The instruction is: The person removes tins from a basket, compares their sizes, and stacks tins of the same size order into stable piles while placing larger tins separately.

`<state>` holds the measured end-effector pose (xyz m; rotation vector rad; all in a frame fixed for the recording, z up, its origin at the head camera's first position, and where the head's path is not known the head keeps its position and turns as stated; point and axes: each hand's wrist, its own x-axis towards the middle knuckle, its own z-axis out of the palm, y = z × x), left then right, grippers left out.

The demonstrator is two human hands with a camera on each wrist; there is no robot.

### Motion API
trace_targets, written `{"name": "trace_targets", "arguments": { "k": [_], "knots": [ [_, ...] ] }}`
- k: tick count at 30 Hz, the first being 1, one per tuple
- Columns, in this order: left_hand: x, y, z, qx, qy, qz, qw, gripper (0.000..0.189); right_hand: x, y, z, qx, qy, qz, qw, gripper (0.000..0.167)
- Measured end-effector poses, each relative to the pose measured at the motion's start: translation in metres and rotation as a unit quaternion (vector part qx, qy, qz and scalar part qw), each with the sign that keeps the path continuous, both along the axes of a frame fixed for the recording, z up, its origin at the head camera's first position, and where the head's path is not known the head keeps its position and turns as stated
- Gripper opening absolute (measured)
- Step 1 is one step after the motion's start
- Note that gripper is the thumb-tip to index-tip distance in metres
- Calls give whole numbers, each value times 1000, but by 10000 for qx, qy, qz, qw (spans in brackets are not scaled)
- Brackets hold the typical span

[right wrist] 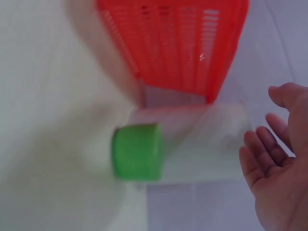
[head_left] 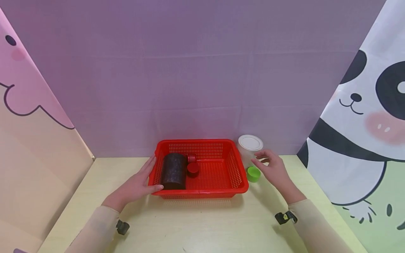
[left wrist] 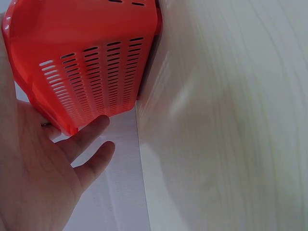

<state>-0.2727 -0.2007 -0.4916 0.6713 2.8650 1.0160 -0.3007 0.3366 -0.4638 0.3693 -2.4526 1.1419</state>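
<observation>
My left hand [head_left: 135, 188] grips the basket [head_left: 202, 192]; my empty, relaxed right hand [head_left: 274, 169] could topple the tub [head_left: 250, 142] with a nudge.

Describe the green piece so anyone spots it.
Find the red basket on the table. By its right side, in front of the white-lidded container, sits a small round piece. Bright green sets it apart from the basket's red pieces.

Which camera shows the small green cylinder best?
The head view: the green cylinder looks sharp there, with its top and side visible. The right wrist view shows it larger but blurred; the left wrist view doesn't show it.
</observation>
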Motion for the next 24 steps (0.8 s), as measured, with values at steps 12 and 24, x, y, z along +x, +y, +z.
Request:
{"name": "trace_targets", "arguments": {
  "k": [12, 24],
  "knots": [
    [0, 1, 1, 71, -75, 50, 9999, 121, -11, -47, 40, 287, -647, 1022, 9922, 24],
    [2, 1, 4, 44, -97, 70, 9999, 123, -24, -90, 63, 622, -718, 1478, 9845, 20]
  ]
}}
